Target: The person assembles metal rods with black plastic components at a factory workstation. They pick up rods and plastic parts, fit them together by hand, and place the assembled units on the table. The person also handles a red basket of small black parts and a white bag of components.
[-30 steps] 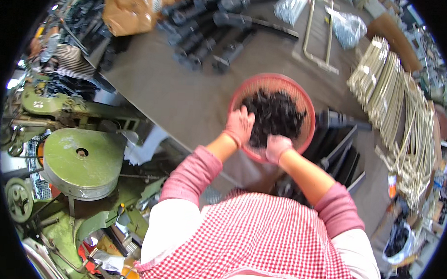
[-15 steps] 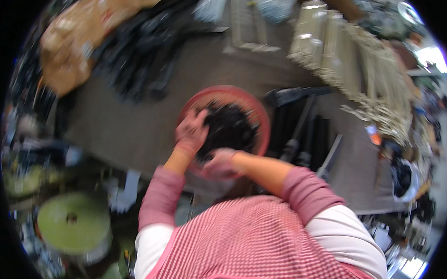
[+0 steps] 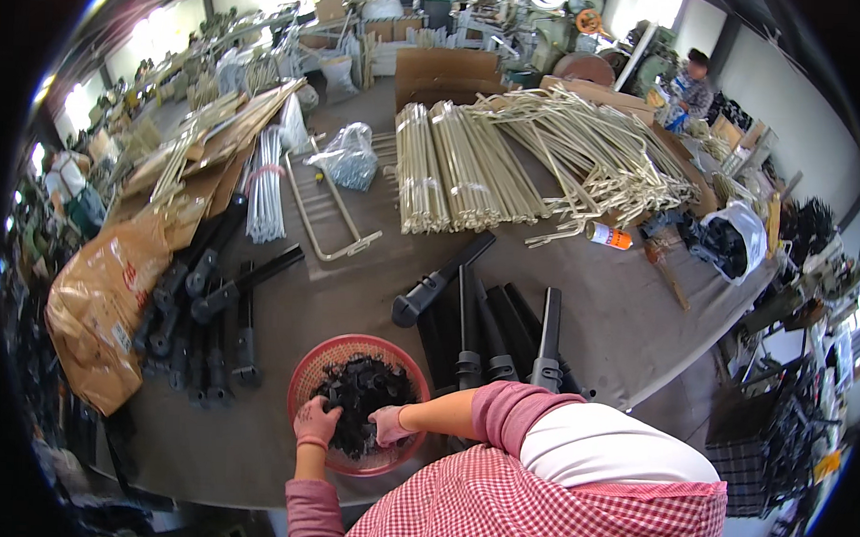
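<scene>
A round red plastic basket [image 3: 302, 372] stands near the table's front edge, holding a heap of small black plastic pieces [image 3: 361, 391]. Over its left rim comes my left hand [image 3: 317, 424], in a thin pinkish glove, with the fingers bent together at the heap. My right hand [image 3: 388, 426], gloved too, dips into the right side of the heap with curled fingers. Whatever either hand grips is lost among the black pieces. Just right of the basket lie several black tubes with end fittings [image 3: 469, 329].
More black tubes [image 3: 213, 304] lie at the left beside a brown paper bag [image 3: 100, 306]. Bundles of pale metal rods [image 3: 467, 170] fill the far side, near a bent rod frame [image 3: 331, 251]. An orange-labelled bottle [image 3: 609, 236] and a white bag [image 3: 745, 238] are at the right.
The view has tilted up and sharpened, so the basket and hands now appear lower and the far workshop shows. Both hands remain in the basket, the left nearer its left rim.
</scene>
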Available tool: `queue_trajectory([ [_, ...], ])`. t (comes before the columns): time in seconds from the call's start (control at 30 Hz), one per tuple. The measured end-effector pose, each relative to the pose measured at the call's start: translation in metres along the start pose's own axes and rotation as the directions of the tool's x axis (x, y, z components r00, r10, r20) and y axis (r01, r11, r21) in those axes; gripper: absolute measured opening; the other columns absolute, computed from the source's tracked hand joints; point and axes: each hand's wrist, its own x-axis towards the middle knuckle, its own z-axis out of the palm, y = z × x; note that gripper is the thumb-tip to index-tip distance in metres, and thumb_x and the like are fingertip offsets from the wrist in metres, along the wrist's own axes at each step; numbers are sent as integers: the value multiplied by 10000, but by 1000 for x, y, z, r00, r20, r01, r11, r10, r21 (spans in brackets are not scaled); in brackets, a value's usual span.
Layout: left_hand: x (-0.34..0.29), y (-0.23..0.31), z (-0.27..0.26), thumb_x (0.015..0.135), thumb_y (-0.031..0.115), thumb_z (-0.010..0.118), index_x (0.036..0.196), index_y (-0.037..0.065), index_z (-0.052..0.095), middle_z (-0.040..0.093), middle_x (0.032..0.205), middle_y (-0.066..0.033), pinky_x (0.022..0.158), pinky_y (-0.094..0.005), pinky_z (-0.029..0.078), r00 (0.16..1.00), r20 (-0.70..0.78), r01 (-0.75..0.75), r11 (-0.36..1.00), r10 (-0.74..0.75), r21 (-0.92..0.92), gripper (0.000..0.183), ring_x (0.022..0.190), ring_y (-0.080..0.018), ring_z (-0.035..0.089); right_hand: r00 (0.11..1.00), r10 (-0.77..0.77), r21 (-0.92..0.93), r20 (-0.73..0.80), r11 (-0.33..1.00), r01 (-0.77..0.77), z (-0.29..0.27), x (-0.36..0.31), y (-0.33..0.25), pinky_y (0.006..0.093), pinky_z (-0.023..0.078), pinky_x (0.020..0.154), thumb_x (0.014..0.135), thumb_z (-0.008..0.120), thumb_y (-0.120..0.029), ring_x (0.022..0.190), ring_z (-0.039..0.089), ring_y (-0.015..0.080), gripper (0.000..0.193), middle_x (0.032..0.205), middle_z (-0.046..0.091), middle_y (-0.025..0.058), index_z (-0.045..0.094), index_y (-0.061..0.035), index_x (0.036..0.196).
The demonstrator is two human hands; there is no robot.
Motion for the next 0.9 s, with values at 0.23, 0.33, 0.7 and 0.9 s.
queue_trajectory([
  [0.23, -35, 13, 30, 874, 283, 670, 1033, 50, 679, 713, 949, -158, 780, -406, 523, 963, -262, -40, 935, -58, -352, 282, 901, -349, 682, 994, -86, 641, 73, 767, 19, -1, -6, 11, 378, 581, 703, 739, 536, 70, 838, 674, 240, 631, 1020, 644, 131, 504, -55, 1357],
  [0.33, -42, 24, 41, 886, 244, 652, 1077, 23, 666, 708, 995, -173, 811, -388, 515, 956, -249, 16, 876, -155, -483, 292, 942, -341, 679, 951, -283, 983, 122, 165, -77, 3, -6, 16, 399, 573, 706, 820, 644, 32, 775, 640, 216, 346, 860, 579, 56, 534, -62, 1134],
  [0.7, -89, 90, 36, 901, 268, 623, 1101, -4, 685, 718, 1036, -142, 859, -344, 511, 810, -348, 110, 705, -472, -701, 343, 948, -207, 679, 938, -345, 953, 38, 294, 70, -21, -34, 1, 268, 280, 401, 948, 518, -326, 507, 463, 92, 225, 703, 570, -28, 660, -155, 912],
  [0.9, -86, 85, 30, 933, 148, 611, 1111, 45, 650, 694, 884, -40, 639, -287, 580, 903, 20, 4, -38, -430, -999, 209, 757, -154, 679, 960, -93, 812, 263, 559, -168, -63, -80, -29, 235, 362, 445, 917, 555, -404, 515, 487, 100, 216, 667, 507, -53, 627, -201, 891],
])
